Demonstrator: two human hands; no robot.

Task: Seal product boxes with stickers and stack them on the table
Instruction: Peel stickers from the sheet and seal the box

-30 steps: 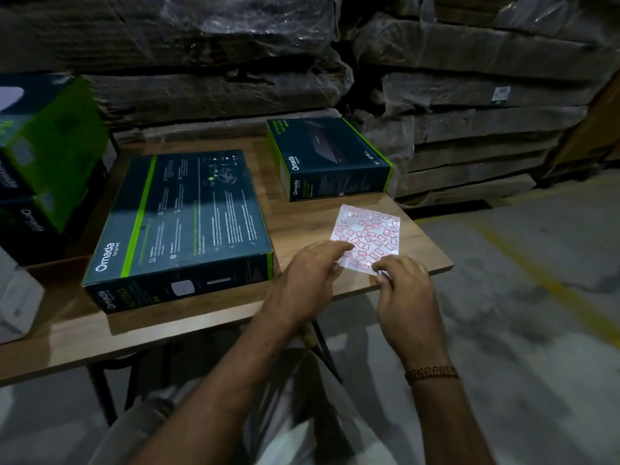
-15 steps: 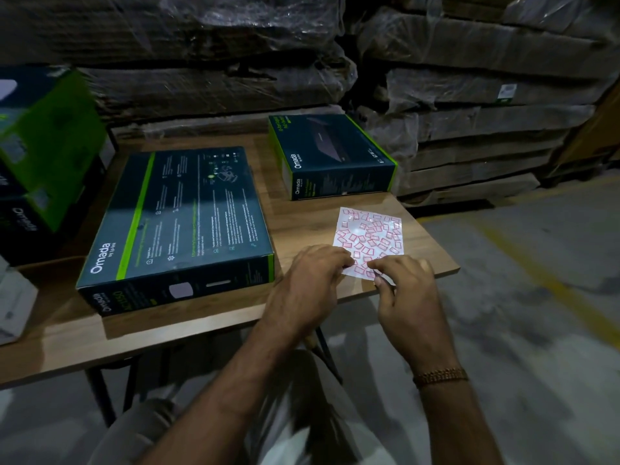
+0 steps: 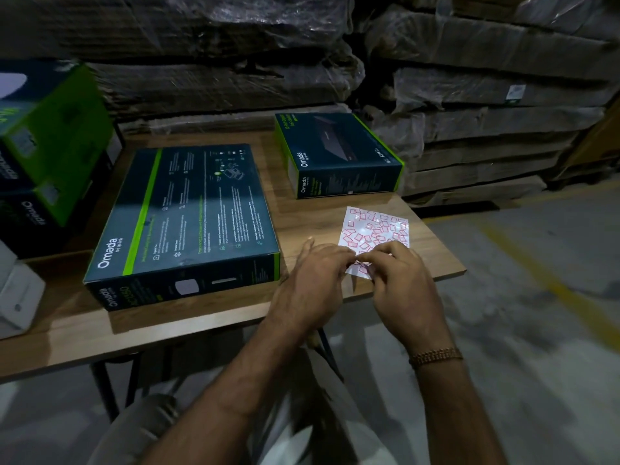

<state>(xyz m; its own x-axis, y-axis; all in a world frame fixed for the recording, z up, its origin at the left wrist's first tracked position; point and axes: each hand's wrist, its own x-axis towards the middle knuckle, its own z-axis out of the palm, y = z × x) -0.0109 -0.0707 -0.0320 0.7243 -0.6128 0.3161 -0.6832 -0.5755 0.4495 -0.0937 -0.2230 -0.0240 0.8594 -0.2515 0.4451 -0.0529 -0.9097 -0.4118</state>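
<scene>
Both hands (image 3: 360,263) pinching sticker sheet (image 3: 374,231)

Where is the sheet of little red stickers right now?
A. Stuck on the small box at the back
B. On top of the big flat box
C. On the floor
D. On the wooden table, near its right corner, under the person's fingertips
D. The sticker sheet lies on the bare wood of the table by its right corner, with the left hand and right hand meeting at its near edge.
</scene>
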